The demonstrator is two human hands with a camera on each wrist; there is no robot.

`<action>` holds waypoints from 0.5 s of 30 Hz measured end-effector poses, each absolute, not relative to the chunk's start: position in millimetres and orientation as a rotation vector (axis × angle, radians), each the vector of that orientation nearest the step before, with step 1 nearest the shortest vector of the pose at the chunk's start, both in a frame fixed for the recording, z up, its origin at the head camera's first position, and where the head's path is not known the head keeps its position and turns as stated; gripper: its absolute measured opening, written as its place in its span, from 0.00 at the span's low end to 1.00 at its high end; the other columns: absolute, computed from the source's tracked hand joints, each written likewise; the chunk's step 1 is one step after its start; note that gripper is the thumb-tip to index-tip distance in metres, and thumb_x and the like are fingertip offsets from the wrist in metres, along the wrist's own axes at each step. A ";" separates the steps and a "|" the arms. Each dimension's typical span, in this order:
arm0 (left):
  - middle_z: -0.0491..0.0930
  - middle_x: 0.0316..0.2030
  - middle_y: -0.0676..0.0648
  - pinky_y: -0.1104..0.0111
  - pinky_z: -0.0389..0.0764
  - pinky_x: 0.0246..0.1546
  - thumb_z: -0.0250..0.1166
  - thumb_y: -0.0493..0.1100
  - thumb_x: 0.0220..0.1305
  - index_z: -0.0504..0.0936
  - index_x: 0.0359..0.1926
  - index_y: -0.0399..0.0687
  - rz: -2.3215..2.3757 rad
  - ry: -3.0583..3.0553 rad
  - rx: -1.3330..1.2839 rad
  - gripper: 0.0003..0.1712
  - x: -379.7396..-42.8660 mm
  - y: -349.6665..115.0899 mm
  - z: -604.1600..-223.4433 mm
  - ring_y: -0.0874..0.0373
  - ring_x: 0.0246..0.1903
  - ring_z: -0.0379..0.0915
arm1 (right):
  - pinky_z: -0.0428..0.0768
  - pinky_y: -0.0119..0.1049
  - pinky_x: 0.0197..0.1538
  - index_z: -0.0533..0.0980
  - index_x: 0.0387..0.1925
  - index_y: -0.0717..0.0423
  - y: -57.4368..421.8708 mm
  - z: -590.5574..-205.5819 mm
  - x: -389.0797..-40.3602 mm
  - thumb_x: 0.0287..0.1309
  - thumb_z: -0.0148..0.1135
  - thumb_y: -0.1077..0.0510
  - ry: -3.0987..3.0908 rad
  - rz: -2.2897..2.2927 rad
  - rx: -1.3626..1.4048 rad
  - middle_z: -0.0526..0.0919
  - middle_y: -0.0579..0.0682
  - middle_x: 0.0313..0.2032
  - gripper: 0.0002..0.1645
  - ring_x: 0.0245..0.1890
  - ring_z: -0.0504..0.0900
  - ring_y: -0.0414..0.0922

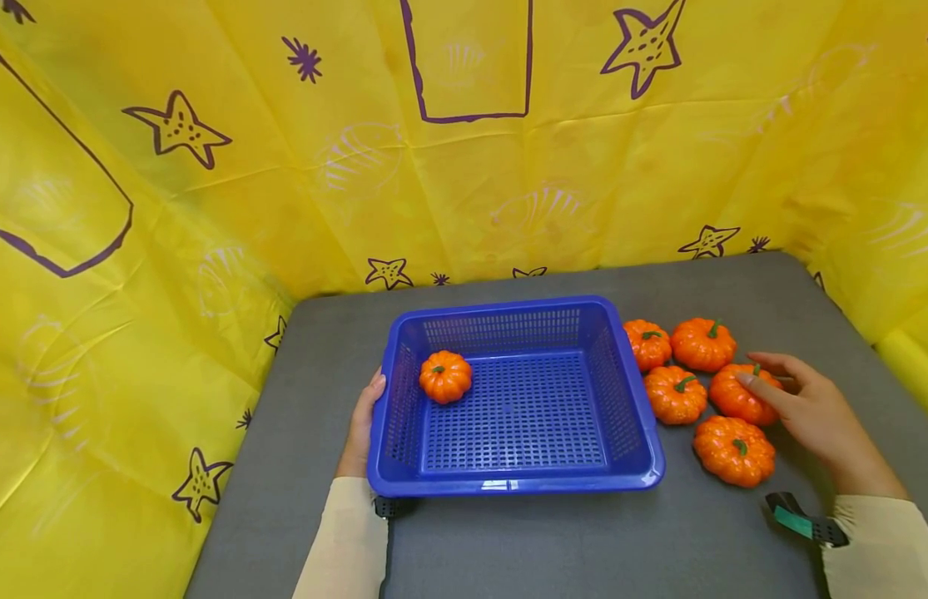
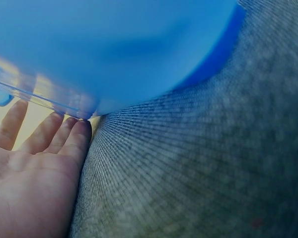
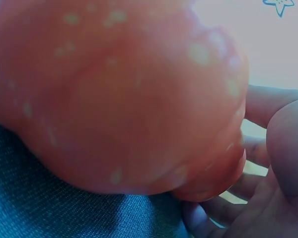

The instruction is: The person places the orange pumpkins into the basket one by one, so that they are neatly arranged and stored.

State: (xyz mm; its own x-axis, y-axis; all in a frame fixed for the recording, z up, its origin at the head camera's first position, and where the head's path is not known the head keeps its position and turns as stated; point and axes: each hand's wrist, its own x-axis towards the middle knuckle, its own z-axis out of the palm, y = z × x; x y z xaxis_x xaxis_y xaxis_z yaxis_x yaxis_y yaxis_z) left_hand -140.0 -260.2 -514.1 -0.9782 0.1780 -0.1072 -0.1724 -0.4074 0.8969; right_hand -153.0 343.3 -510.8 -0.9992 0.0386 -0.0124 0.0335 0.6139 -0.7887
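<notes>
A blue plastic basket (image 1: 508, 487) with perforated walls stands on the table, and one small orange pumpkin (image 1: 445, 377) lies inside toward its left. My left hand (image 1: 364, 424) is at the basket's left side; in the left wrist view its fingers (image 2: 44, 131) reach out fairly straight against the outer wall. To the right of the basket, my right hand (image 1: 819, 408) holds an orange pumpkin (image 1: 736, 395), thumb over its top and fingers round the far side. Nearer me sits another pumpkin (image 1: 733, 452), which fills much of the right wrist view.
Three more pumpkins, one at the back (image 1: 703, 345), one by the basket's rim (image 1: 647, 345) and one in front of it (image 1: 676, 396), sit close together. The grey table (image 1: 523, 549) is bordered by yellow patterned cloth (image 1: 464, 200) behind and at both sides.
</notes>
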 end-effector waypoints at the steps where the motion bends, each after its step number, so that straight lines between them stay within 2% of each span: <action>1: 0.60 0.82 0.43 0.49 0.71 0.70 0.43 0.58 0.85 0.55 0.87 0.70 2.474 1.571 0.007 0.35 -140.1 -260.3 -514.3 0.43 0.72 0.67 | 0.71 0.26 0.41 0.72 0.72 0.65 343.4 -510.6 -152.9 0.78 0.66 0.45 -2.815 1.369 -0.064 0.82 0.43 0.51 0.35 0.42 0.73 0.25; 2: 0.61 0.82 0.43 0.49 0.71 0.70 0.43 0.58 0.85 0.55 0.87 0.71 2.474 1.569 0.000 0.34 -140.1 -260.4 -514.5 0.43 0.72 0.67 | 0.71 0.26 0.41 0.72 0.72 0.65 343.4 -510.4 -152.8 0.78 0.66 0.45 -2.815 1.365 -0.063 0.80 0.37 0.49 0.35 0.41 0.73 0.25; 4: 0.60 0.82 0.43 0.49 0.71 0.70 0.43 0.58 0.85 0.54 0.87 0.72 2.470 1.569 0.001 0.35 -140.1 -260.6 -515.2 0.44 0.72 0.67 | 0.71 0.27 0.40 0.72 0.72 0.66 343.8 -510.1 -152.4 0.78 0.65 0.46 -2.815 1.363 -0.059 0.79 0.34 0.48 0.35 0.41 0.73 0.25; 9: 0.59 0.82 0.42 0.49 0.71 0.70 0.41 0.57 0.85 0.53 0.88 0.69 2.475 1.573 0.014 0.35 -140.7 -259.8 -514.9 0.44 0.71 0.67 | 0.71 0.28 0.40 0.73 0.71 0.66 344.3 -509.3 -151.9 0.78 0.66 0.45 -2.817 1.351 -0.075 0.79 0.32 0.47 0.34 0.41 0.73 0.26; 15: 0.61 0.81 0.42 0.50 0.72 0.69 0.42 0.57 0.84 0.55 0.87 0.68 2.479 1.596 0.002 0.35 -140.3 -259.0 -514.3 0.44 0.70 0.68 | 0.70 0.26 0.40 0.75 0.70 0.64 347.2 -507.0 -151.5 0.77 0.66 0.45 -2.795 1.345 -0.108 0.75 0.21 0.43 0.33 0.41 0.72 0.27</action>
